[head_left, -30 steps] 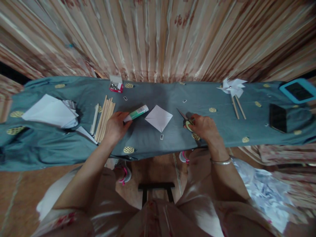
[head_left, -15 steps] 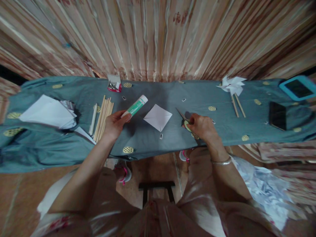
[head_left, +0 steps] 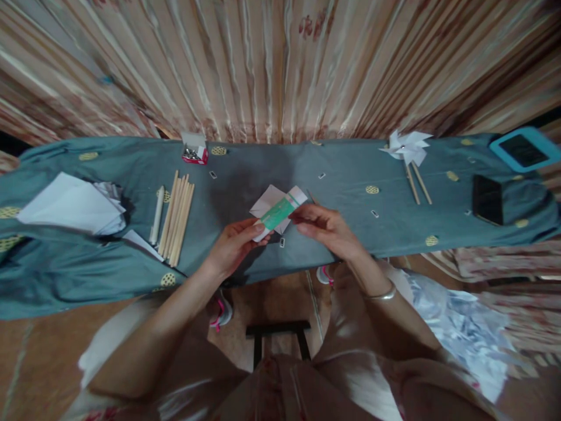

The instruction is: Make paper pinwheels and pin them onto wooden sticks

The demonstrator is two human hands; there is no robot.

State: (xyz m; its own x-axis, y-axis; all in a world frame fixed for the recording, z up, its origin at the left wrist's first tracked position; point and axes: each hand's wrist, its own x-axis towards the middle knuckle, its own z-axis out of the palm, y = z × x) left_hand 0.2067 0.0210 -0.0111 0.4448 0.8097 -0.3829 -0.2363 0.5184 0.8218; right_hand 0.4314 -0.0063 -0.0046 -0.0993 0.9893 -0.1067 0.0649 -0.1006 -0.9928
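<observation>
My left hand (head_left: 239, 242) is closed around the lower end of a green and white glue stick (head_left: 278, 214), thumb on top. The stick is tilted, its white end pointing up and to the right. My right hand (head_left: 324, 228) is close by the stick's right side, fingers half curled and thumb apart; whether they touch it is hard to tell. Below the stick a folded white paper square (head_left: 267, 199) lies on the cloth, partly covered. Just a thin tip of the scissors (head_left: 310, 196) shows past my right hand; their handles are hidden.
To the left are wooden sticks (head_left: 175, 219), a white pen-like tube (head_left: 157, 215), stacked paper (head_left: 70, 204) and a small red box of metal pins (head_left: 195, 153). On the right lie a paper pinwheel (head_left: 407, 147), a dark phone (head_left: 488, 200) and a blue-framed tablet (head_left: 526, 149). A blue-green cloth (head_left: 350, 169) covers the table.
My left hand has brought the glue stick rightward, over the paper square. My right hand has let go of the scissors and moved left to the glue stick.
</observation>
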